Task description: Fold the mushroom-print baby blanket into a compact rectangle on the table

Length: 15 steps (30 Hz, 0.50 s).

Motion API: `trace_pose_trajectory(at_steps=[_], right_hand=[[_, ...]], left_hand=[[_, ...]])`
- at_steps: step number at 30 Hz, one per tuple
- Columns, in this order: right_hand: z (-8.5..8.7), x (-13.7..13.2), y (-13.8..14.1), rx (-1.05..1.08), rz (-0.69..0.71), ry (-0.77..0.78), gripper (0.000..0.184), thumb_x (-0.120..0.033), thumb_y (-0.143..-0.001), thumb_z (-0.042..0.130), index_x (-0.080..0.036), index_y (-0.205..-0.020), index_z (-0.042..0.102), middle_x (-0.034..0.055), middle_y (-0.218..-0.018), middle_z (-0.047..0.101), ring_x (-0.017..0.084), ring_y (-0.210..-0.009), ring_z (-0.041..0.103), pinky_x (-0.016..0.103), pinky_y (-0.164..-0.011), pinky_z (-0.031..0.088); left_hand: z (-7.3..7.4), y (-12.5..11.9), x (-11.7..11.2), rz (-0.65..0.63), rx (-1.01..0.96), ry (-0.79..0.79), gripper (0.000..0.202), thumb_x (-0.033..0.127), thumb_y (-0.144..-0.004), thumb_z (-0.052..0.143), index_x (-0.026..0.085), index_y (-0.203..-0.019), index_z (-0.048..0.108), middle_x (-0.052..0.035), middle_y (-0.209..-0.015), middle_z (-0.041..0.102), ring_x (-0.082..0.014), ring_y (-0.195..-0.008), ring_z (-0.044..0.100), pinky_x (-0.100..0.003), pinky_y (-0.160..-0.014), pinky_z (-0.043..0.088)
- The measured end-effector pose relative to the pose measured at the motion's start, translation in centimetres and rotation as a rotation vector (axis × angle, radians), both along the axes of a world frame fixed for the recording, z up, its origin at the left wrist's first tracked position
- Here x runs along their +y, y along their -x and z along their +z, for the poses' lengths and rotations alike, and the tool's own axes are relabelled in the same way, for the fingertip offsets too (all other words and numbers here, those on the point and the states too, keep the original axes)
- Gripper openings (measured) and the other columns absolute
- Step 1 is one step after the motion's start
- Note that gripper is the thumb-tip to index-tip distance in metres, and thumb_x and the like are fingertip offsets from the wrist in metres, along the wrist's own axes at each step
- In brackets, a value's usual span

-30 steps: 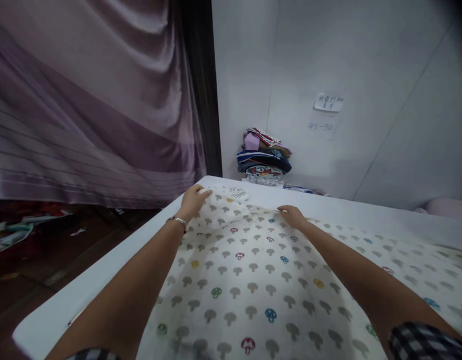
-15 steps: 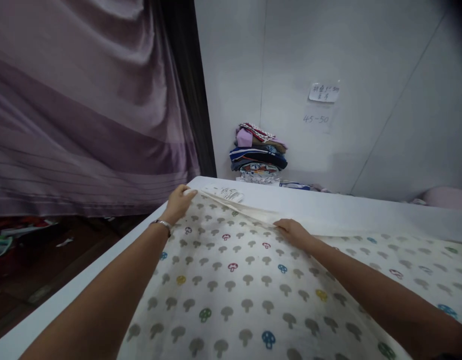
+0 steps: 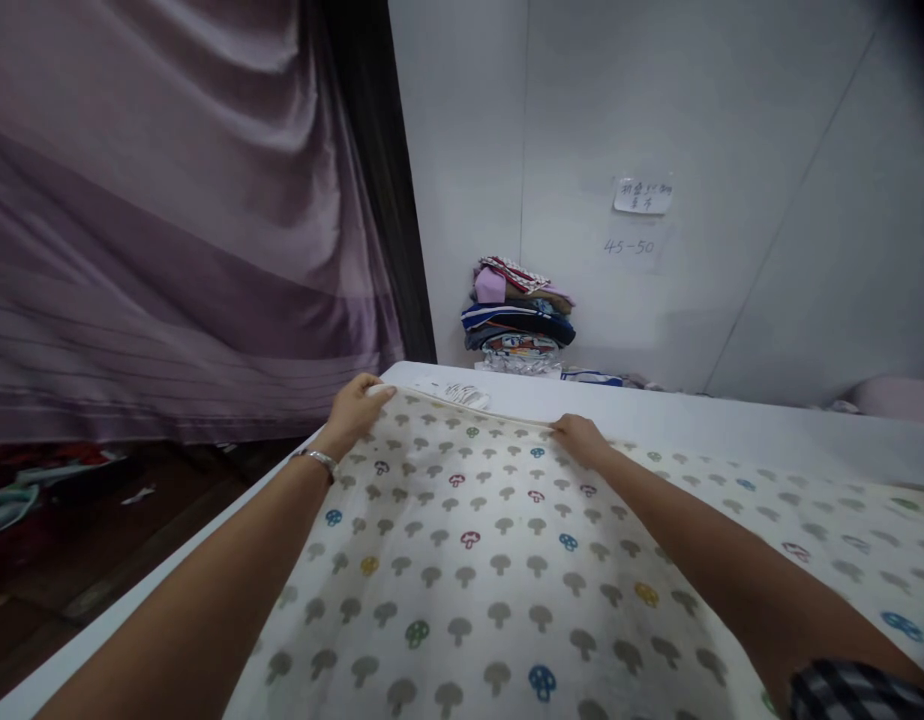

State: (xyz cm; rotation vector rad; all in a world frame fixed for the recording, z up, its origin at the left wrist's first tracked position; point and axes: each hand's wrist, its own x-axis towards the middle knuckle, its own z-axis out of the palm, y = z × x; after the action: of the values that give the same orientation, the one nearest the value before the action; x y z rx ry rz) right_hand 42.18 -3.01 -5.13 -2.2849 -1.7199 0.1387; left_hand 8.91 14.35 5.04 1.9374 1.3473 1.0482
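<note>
With fingers closed on it, the left hand (image 3: 353,412) pinches the cloth (image 3: 447,550) at its far-left corner and the right hand (image 3: 582,440) the same edge, the cloth running nearward and, seemingly lengthwise, rightward over 1 table (image 3: 732,422).

Room btwn hands (image 3: 353,412) (image 3: 582,440); curtain (image 3: 192,220) blocks L, clothes pile (image 3: 518,318) prob. behind tbl (image 3: 702,416).

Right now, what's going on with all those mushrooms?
Somebody is holding a cream mushroom-print cloth by its far edge. The left-hand grip is near the far left corner, and the right-hand grip is further along. The cloth lies over a white table and reaches past the right arm. Beyond, there's a stack of fabrics by the wall.
</note>
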Motion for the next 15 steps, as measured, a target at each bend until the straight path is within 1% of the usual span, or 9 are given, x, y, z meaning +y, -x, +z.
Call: trace_pose_trajectory(at_steps=[2,4,7,9,11,13,15], right_hand=[[0.6,-0.5,-0.7,0.002,-0.001,-0.064,0.034,-0.021,-0.086,0.04,-0.017,-0.11,0.064,0.0102,-0.111,0.062,0.02,-0.1,0.056,0.028,-0.086,0.038],[1.1,-0.8,-1.5,0.042,0.025,-0.117,0.034,-0.02,-0.085,0.04,-0.016,-0.11,0.063,0.0103,-0.112,0.062,0.021,-0.101,0.055,0.028,-0.088,0.038],[1.7,-1.0,-2.4,0.174,0.07,-0.214,0.03,-0.022,-0.081,0.045,-0.018,-0.104,0.064,0.0082,-0.104,0.065,0.021,-0.095,0.058,0.03,-0.085,0.041],[2.1,-0.9,-2.9,0.256,0.059,-0.256,0.034,-0.026,-0.08,0.045,-0.019,-0.11,0.059,0.0056,-0.094,0.067,0.02,-0.083,0.06,0.03,-0.077,0.044],[2.5,-0.8,-3.2,0.293,0.047,-0.243,0.037,-0.029,-0.079,0.045,-0.02,-0.114,0.056,0.004,-0.086,0.068,0.018,-0.075,0.06,0.029,-0.071,0.044],[2.9,-0.9,-3.3,0.299,0.076,-0.222,0.032,-0.028,-0.078,0.045,-0.02,-0.105,0.059,0.0048,-0.088,0.068,0.019,-0.078,0.06,0.029,-0.073,0.043],[3.3,-1.3,-3.4,0.306,0.112,-0.233,0.026,-0.03,-0.078,0.043,-0.02,-0.092,0.062,0.0055,-0.094,0.067,0.02,-0.085,0.059,0.03,-0.078,0.042]], left_hand=[[0.3,0.0,0.1,0.018,0.006,-0.014,0.028,0.043,-0.063,0.058,0.019,-0.078,0.054,0.0046,-0.059,0.048,-0.0088,-0.046,0.042,-0.018,-0.038,0.032],[0.7,-0.1,0.4,0.025,0.038,-0.053,0.025,0.041,-0.064,0.057,0.019,-0.076,0.054,0.0035,-0.06,0.049,-0.0096,-0.049,0.044,-0.018,-0.04,0.032],[1.2,-0.2,1.2,0.047,0.084,-0.129,0.024,0.039,-0.065,0.056,0.019,-0.078,0.055,0.0028,-0.062,0.049,-0.0107,-0.052,0.045,-0.019,-0.043,0.032],[1.6,-0.4,1.7,0.078,0.098,-0.179,0.023,0.039,-0.066,0.055,0.02,-0.078,0.056,0.0028,-0.062,0.049,-0.0113,-0.055,0.045,-0.019,-0.046,0.033],[1.9,-0.6,2.0,0.082,0.114,-0.195,0.021,0.038,-0.065,0.056,0.019,-0.076,0.057,0.0024,-0.063,0.051,-0.0116,-0.057,0.046,-0.02,-0.049,0.033],[2.4,-0.6,2.1,0.04,0.111,-0.157,0.021,0.036,-0.063,0.058,0.019,-0.075,0.057,0.0023,-0.063,0.053,-0.0113,-0.057,0.046,-0.02,-0.05,0.034],[3.1,-0.3,1.9,-0.041,0.077,-0.08,0.025,0.036,-0.062,0.058,0.018,-0.079,0.06,0.0023,-0.063,0.055,-0.0106,-0.053,0.046,-0.02,-0.049,0.034]])
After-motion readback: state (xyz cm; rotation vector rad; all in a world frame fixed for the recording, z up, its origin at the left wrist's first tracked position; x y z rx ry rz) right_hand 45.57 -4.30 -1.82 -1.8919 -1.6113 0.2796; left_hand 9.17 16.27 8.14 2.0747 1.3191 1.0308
